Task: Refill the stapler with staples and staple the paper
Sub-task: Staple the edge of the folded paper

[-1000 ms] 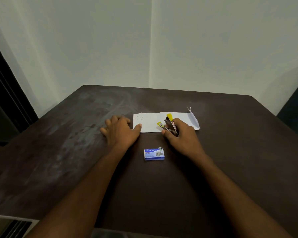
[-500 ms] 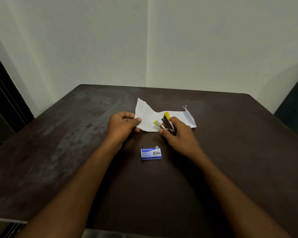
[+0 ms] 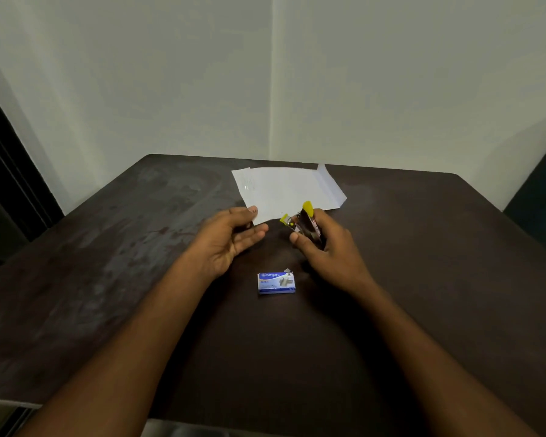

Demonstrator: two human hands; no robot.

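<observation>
Left hand [image 3: 230, 238]: bare; short pale nail on the thumb tip, beside the fingers.
Right hand [image 3: 325, 247]: bare; rounded knuckles behind the fingers.
Forearms [image 3: 145, 335]: unsleeved, well behind the fingers.

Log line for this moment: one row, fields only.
left hand: thumb on paper corner, fingers straight | right hand: grips stapler, hinged open | staple box: on table, between forearms
</observation>
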